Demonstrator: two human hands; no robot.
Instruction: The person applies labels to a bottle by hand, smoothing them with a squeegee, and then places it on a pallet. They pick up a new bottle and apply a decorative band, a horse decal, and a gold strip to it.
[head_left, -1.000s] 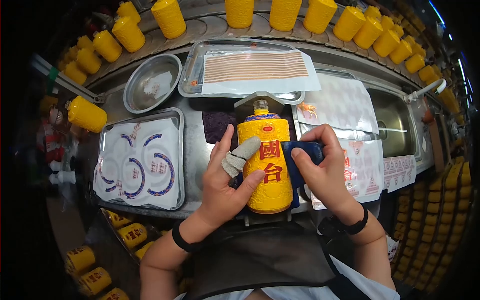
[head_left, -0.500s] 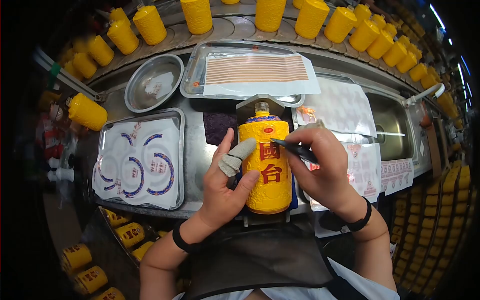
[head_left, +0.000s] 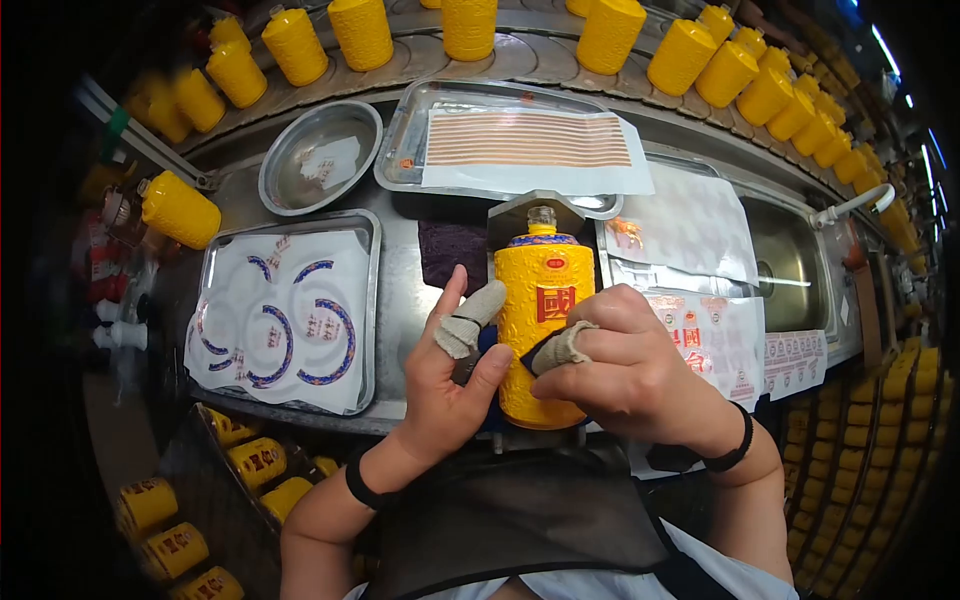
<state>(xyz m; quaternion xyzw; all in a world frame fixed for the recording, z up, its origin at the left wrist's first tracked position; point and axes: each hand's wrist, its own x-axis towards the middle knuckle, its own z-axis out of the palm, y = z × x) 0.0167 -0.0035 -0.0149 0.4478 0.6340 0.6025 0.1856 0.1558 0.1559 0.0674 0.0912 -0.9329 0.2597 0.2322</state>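
A yellow embossed bottle [head_left: 515, 330] with a clear glass neck, a blue patterned shoulder band and red characters lies in a metal holder [head_left: 562, 216], neck away from me. My left hand [head_left: 455, 350] has its fingers spread, with the cloth-covered index finger and the thumb against the bottle's left side. Over the bottle's lower front, my right hand [head_left: 630, 370] is closed on a small dark tool [head_left: 533, 362], mostly hidden by its cloth-covered finger. The lower red character is covered by this hand.
At left, a metal tray [head_left: 372, 300] carries blue curved decals on white paper. Behind stand a round bowl [head_left: 272, 190] and a tray [head_left: 392, 165] with a striped sheet [head_left: 530, 140]. Printed sheets [head_left: 745, 350] and a sink [head_left: 795, 270] lie right. Yellow bottles [head_left: 680, 58] line a conveyor.
My right hand has moved down from beside the upper red character to the lower one, turning its back upward. My left hand stays against the bottle. The conveyor bottles have shifted left.
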